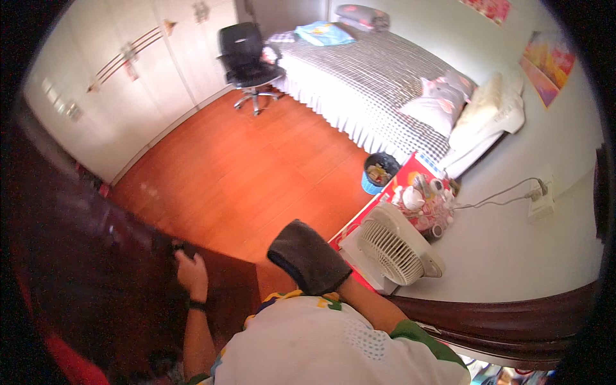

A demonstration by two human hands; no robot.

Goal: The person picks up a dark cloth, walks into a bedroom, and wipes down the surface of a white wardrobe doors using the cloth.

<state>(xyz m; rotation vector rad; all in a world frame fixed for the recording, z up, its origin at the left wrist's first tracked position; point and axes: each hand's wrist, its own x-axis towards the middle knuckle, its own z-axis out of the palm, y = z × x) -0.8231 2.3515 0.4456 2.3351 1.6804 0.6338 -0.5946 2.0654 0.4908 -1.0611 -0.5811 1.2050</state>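
My left hand [191,272], with a dark band at the wrist, is raised at the lower left. Its fingers touch or lie beside a small dark handle-like part [178,244] on the edge of a dark door or panel [139,255]; whether they grip it is unclear. A dark grey cloth or mitt [310,257] covers my right hand in front of my body, so its fingers are hidden. Just right of the cloth, a beige box fan [390,250] stands on a red-covered table [358,216].
Cluttered small items [426,204] and a blue waste basket [371,185] are near the fan. A bed [356,91] runs along the far wall, a black swivel chair [248,62] stands at its foot, and a white wardrobe [130,96] is at the left. Cables [495,197] reach a wall socket.
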